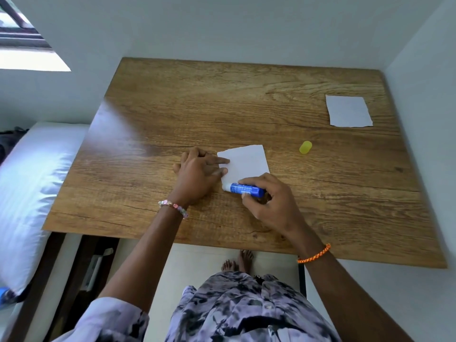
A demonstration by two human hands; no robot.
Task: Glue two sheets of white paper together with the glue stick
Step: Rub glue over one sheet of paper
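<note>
**Glue stick on near sheet, second sheet parked far right**

We see the right hand (267,201) gripping the blue glue stick (246,189), fingers curled round its barrel, tip down on the near-left corner of the near sheet (246,164). Left hand (199,175) lies flat with fingers straight, fingertips pressing that sheet's left edge. Second sheet (348,111) lies well apart at the table's (172,107) far right. Yellow cap (305,147) sits between the two sheets, touching neither. Nothing blocks the path between the sheets except the cap. Bed pillow (32,188) just left of the table; walls behind and to the right.
</note>
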